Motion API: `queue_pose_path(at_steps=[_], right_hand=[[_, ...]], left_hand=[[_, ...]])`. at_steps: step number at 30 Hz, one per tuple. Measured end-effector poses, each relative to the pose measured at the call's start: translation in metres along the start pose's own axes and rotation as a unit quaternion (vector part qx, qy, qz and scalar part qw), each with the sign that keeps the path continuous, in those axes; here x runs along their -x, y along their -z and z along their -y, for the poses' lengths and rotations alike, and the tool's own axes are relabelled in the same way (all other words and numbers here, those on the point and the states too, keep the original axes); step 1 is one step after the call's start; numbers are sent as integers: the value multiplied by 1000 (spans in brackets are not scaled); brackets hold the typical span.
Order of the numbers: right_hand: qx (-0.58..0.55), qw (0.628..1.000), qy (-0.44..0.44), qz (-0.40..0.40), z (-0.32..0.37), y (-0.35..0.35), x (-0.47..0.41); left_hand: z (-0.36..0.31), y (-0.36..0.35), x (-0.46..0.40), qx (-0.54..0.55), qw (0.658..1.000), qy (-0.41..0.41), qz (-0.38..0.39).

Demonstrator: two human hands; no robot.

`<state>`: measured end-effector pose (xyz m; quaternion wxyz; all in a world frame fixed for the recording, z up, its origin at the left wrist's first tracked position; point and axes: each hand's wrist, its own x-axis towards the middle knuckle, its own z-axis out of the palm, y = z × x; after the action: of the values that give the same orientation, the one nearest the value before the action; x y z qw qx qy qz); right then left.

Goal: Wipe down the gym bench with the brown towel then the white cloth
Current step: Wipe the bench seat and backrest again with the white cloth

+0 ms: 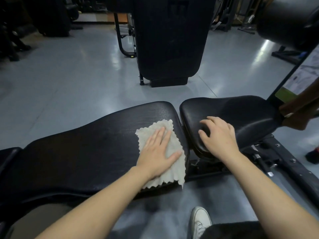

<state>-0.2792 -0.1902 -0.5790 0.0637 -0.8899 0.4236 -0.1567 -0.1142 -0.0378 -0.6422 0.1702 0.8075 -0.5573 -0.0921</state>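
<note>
The black padded gym bench (89,152) stretches from the left edge to the middle, with its separate seat pad (241,114) to the right. A white cloth (172,163) with a zigzag edge lies flat on the right end of the long pad. My left hand (158,154) presses flat on that cloth, fingers spread. My right hand (219,135) rests on the near left part of the seat pad, fingers curled, holding nothing. A brown towel (296,118) hangs at the right edge, beside the seat pad's far end.
A tall black machine pad (169,40) on a frame stands on the grey floor beyond the bench. A black roller (290,21) juts in at top right above a diagram placard (303,75). The bench's metal base (269,163) lies right. My white shoe (200,221) is at the bottom.
</note>
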Motion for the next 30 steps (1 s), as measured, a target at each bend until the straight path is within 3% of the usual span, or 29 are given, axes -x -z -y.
queue_pose_path(at_steps=[9,16,24,30], right_hand=[[84,996,17,-20,-8,-27,0],[94,995,8,10,-4,-28,-2],[126,989,40,68,17,-26,-6],[83,992,35,92,38,-28,-3]], left_hand=[[13,5,-75,-13,1000,19,-8],[20,16,-128,-24,997,76,-18],[10,9,-82,-19,1000,20,-15],[-2,8,-11,-14,1000,-19,-14]])
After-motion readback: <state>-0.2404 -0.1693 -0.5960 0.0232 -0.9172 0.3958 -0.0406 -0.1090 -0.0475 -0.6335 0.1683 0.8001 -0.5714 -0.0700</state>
